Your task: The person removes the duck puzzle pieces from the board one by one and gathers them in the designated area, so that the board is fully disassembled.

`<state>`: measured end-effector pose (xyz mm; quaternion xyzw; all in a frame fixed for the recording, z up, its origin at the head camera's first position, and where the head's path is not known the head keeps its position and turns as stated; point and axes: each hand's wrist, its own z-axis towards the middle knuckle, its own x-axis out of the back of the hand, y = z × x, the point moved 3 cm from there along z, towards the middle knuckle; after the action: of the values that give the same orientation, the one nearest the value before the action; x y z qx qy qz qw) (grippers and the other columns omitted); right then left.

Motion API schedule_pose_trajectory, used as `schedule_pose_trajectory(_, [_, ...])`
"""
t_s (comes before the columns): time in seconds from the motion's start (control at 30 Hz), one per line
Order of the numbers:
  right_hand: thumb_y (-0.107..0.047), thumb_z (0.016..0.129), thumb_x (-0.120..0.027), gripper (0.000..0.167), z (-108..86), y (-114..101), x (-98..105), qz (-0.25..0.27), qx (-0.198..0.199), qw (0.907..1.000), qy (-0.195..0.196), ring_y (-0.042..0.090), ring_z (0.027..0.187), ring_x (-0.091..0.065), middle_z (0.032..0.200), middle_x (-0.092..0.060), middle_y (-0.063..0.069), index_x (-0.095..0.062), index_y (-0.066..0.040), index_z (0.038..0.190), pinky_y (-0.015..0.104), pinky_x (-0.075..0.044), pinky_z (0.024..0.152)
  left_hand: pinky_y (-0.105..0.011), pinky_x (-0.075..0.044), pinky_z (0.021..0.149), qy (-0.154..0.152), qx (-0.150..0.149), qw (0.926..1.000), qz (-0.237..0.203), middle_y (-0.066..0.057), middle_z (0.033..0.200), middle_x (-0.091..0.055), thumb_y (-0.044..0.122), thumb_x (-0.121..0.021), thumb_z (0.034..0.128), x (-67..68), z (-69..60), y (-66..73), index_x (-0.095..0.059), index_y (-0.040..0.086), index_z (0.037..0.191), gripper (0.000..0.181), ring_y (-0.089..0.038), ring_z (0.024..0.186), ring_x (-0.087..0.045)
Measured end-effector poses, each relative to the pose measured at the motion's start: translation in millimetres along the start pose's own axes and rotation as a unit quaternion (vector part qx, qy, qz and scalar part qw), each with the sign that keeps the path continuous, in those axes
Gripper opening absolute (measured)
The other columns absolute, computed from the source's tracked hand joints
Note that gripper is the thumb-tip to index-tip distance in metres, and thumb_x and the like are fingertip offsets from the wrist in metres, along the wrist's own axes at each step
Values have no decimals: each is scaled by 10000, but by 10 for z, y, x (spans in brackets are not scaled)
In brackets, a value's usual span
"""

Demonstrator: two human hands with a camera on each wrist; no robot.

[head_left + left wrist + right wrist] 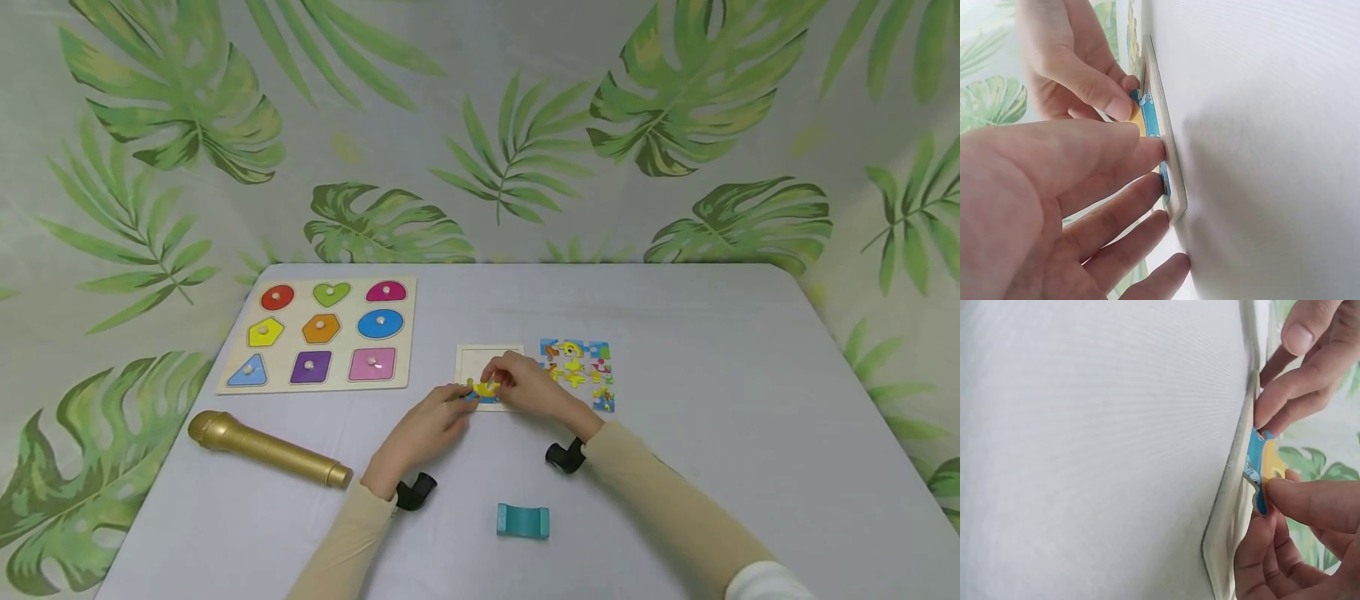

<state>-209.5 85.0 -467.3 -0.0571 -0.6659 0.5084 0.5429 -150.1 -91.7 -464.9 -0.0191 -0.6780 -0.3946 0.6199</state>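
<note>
A small wooden puzzle tray (490, 348) lies on the table in the middle of the head view. Over its lower part my right hand (534, 386) pinches a yellow and blue jigsaw piece (1271, 459) between thumb and fingers. My left hand (429, 423) is at the tray's lower left corner, its fingertips (1159, 186) touching the tray edge and blue puzzle surface there. Whether the blue part under the left fingers belongs to the same piece cannot be told. Several loose jigsaw pieces (573, 377) lie grouped just right of the tray, partly behind my right hand.
A wooden shape board (411, 333) with knobbed coloured shapes lies at the back left. Before it rests a gold microphone (270, 447). A teal curved block (522, 521) sits near the front. A leaf-patterned cloth (517, 167) hangs behind the table.
</note>
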Motion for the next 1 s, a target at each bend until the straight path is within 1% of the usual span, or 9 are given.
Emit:
schedule_pose_trajectory(0.07, [112,799,-583,239,-1,19,9,116,-65,9999,-11,154,775,-510,857,-584,55,-658,-48,960,276,-460,698,-417,-374,1034,-19,31,10000,16,-169,1327,-531,96,-611,933,-6,5,-2,-659,-6,1194,284,-315,1250,-465])
schedule_pose_trajectory(0.17, [84,838,-604,191,-23,47,62,382,-334,9987,12,160,773,-526,852,-599,47,-658,-54,959,280,-462,703,-413,-363,1044,-60,101,9999,57,-157,1341,-524,104,-600,939,-19,11,-10,-655,2,1205,290,-305,1268,-449])
schedule_pose_trajectory(0.23, [61,853,-616,161,-61,65,132,529,-570,9969,79,169,766,-527,836,-599,37,-663,-52,957,282,-455,698,-416,-354,1050,-76,144,9999,43,-153,1345,-521,106,-596,941,-21,12,-11,-651,2,1210,294,-304,1277,-439])
schedule_pose_trajectory(0.33, [47,848,-624,140,-143,118,265,586,-834,9946,199,174,765,-526,822,-589,18,-667,-48,941,274,-446,688,-420,-347,1054,-62,182,9998,-1,-155,1342,-522,105,-599,939,-15,7,-7,-653,-2,1204,291,-310,1282,-434])
schedule_pose_trajectory(0.47, [38,821,-634,136,-297,224,446,508,-1073,9926,260,175,771,-535,829,-599,29,-671,-39,927,268,-448,682,-414,-342,1059,-26,184,9998,-41,-158,1337,-526,102,-602,938,-2,-1,7,-654,-5,1202,289,-312,1280,-436])
schedule_pose_trajectory(0.53, [31,819,-636,127,-378,283,523,512,-1225,9909,234,183,770,-533,838,-600,37,-668,-35,923,283,-450,684,-411,-341,1060,-17,183,9998,-53,-159,1337,-526,102,-601,940,1,-5,10,-652,-5,1204,290,-311,1281,-435])
schedule_pose_trajectory(0.7, [36,810,-632,124,-544,420,664,245,-1420,9895,81,181,738,-519,837,-610,37,-663,-16,918,307,-447,657,-409,-343,1059,-14,205,9998,-68,-160,1341,-521,105,-600,942,6,-17,14,-648,-3,1211,294,-309,1286,-429])
schedule_pose_trajectory(0.83, [57,797,-623,132,-641,493,699,79,-1516,9884,-38,177,715,-506,794,-594,26,-663,-15,900,287,-440,635,-408,-342,1060,-1,195,9998,-93,-163,1340,-522,104,-605,940,4,-14,16,-648,-6,1209,294,-310,1285,-430])
schedule_pose_trajectory(1.0, [70,809,-609,149,-708,539,675,-248,-1467,9888,-72,165,731,-506,784,-579,2,-667,-43,888,275,-448,654,-411,-344,1057,30,171,9998,-49,-164,1339,-523,98,-604,938,-9,-9,6,-648,-11,1207,294,-308,1284,-432])
